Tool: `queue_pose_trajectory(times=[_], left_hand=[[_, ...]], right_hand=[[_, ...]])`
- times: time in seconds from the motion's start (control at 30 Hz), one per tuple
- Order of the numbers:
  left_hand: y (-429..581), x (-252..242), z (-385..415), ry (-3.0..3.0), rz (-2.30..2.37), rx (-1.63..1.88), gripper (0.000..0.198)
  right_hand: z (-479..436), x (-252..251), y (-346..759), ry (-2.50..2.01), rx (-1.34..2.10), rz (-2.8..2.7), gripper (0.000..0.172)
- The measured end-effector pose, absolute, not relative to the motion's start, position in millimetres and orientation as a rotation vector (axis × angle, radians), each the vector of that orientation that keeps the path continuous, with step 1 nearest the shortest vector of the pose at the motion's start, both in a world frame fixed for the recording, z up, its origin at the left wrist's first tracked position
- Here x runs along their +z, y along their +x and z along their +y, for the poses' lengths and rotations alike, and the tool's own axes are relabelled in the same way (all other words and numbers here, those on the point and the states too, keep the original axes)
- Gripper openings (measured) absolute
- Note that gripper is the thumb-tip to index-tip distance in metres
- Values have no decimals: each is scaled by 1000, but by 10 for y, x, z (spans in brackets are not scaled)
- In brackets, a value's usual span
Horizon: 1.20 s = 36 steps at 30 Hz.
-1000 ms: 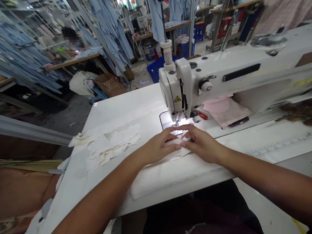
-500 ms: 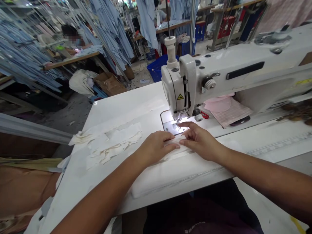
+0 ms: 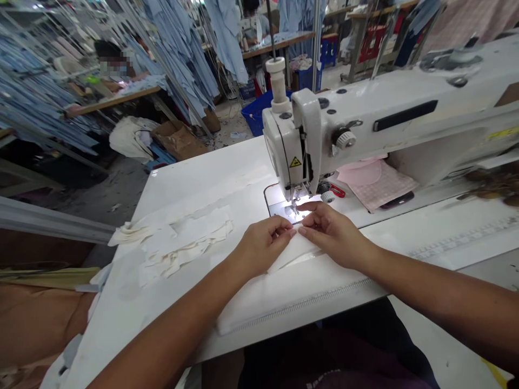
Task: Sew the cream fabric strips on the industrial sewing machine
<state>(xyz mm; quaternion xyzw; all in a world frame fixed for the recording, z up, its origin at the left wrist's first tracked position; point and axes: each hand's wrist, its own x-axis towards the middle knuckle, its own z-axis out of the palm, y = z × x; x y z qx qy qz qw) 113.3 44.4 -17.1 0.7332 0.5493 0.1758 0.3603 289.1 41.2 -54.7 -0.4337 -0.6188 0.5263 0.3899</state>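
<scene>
A white fabric piece (image 3: 295, 252) lies just in front of the lit needle plate (image 3: 279, 209) of the sewing machine (image 3: 300, 146). My left hand (image 3: 267, 240) pinches its far edge between thumb and fingers. Close beside it, my right hand (image 3: 330, 229) is closed on the same edge, the forefinger reaching toward the presser foot (image 3: 294, 205). The fingertips of both hands nearly meet. On the table to the left lie several loose white fabric pieces (image 3: 190, 243).
Pink checked fabric (image 3: 381, 181) rests under the machine arm, partly over a dark phone (image 3: 399, 200). A ruler strip (image 3: 300, 305) runs along the table's front edge. Behind stand a blue basket (image 3: 257, 113), hanging blue garments (image 3: 227, 40) and a co-worker (image 3: 115, 62) at another table.
My hands have drawn closer together at the fabric's edge, and the piece now lies flatter below them. The whole view has shifted slightly.
</scene>
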Motion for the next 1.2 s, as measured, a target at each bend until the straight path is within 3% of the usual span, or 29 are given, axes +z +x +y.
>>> queue_pose_trajectory(times=[1.03,1.2], left_hand=[[1176,-209,547,1755,1538,507,16],[1206,-277,627,1861,1552,394,15]], right_hand=[[440,-557,2903,-1277,1315,-1537,36],[464,-549,2895,-1401,1073,-1796,28]])
